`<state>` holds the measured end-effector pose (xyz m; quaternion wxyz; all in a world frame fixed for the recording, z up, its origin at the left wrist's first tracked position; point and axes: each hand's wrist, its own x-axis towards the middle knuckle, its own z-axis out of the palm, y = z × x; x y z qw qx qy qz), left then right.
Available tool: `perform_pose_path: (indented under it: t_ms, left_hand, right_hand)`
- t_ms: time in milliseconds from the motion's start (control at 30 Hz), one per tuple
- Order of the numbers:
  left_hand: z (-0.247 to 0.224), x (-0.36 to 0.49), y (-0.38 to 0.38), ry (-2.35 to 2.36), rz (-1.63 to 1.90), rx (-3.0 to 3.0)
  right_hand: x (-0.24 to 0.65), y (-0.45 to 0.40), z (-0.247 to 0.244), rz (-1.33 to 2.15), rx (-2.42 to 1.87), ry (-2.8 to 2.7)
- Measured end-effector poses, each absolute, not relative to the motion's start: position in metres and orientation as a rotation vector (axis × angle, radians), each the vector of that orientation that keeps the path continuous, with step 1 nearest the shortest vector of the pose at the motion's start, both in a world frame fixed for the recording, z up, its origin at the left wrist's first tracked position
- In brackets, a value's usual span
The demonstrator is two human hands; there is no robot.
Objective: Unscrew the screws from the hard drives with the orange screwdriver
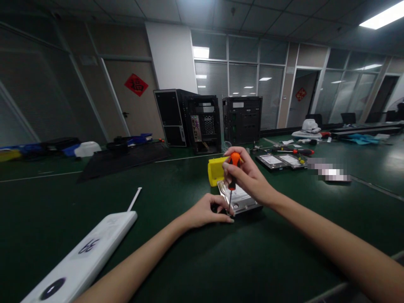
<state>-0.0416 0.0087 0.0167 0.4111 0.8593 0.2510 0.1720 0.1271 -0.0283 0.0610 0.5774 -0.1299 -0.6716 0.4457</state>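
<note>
White case [97, 244] borders open tabletop [167, 185] (left hand [205, 210] at drive [248, 206] corner).

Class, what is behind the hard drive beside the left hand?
A yellow piece stands behind the hard drive. The right hand covers the yellow piece's right part, so how far it extends cannot be seen.

Screwdriver [235, 157] was orange and black. Hard drive [246, 206] was silver, its label [241, 194] white. Box [215, 172] just beyond was plain bright yellow. Desk [47, 202] was dark green. Near left, white case [107, 235] bore dark handwritten marks [89, 247] and dark oval [53, 288]. Far computer towers [169, 113] were black. Far left, door sign [136, 85] was red diamond with black character.
</note>
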Motion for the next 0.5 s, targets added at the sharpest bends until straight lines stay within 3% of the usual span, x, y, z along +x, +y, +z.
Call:
perform_pose_path:
  t_ms: [500]
  left_hand:
    - [0.0138, -0.0417, 0.0095, 0.627, 0.447, 2.126]
  right_hand:
    - [0.1277, -0.0253, 0.0598, 1.083, -0.203, -1.633]
